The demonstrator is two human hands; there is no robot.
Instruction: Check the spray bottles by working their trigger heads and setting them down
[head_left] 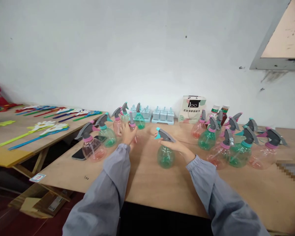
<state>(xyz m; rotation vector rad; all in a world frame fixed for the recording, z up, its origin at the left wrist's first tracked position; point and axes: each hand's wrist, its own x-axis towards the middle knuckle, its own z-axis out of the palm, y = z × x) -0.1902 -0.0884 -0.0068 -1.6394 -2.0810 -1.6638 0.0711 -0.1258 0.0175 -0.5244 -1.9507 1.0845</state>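
My right hand (175,146) is wrapped round the neck of a green spray bottle (165,156) with a teal and grey trigger head, standing on the wooden table (152,183). My left hand (127,133) is closed on a grey and pink spray head (132,122) just in front of a pink bottle (118,126). Both arms wear grey sleeves. More spray bottles stand to either side of my hands.
A group of several green and pink spray bottles (232,147) stands on the right, another group (100,137) on the left. Ice-pop moulds (163,115) and a white box (192,109) line the wall. A phone (79,154) lies at the left edge. Coloured clappers (39,129) cover a second table.
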